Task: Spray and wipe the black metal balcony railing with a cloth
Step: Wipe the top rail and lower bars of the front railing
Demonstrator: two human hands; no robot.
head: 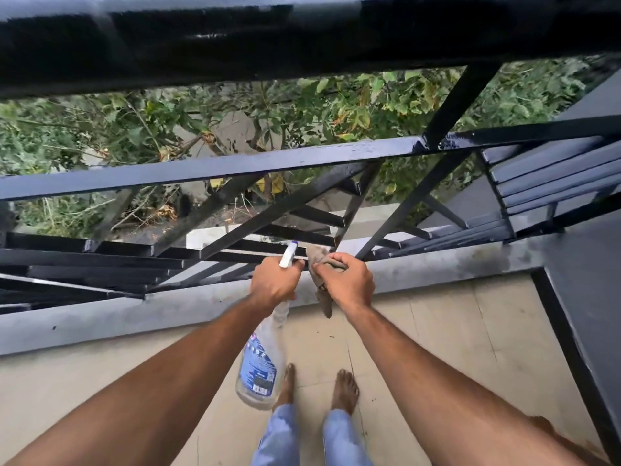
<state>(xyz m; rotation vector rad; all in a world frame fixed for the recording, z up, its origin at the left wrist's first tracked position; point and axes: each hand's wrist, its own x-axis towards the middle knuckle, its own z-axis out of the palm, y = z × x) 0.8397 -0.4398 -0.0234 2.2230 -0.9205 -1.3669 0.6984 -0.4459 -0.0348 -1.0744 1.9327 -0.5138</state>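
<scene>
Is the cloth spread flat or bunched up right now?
Bunched: the cloth is crumpled in the right hand, one end dangling below it.

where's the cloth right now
In the head view the cloth sits just right of centre, bunched in the right hand at the low bars of the railing, beside the spray bottle in the left hand.

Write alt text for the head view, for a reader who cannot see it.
A person's left hand grips a clear spray bottle and the right hand holds a grey cloth at the lower bars of a black metal balcony railing. Bare feet stand on pale floor tiles; green leaves show beyond the bars.
</scene>
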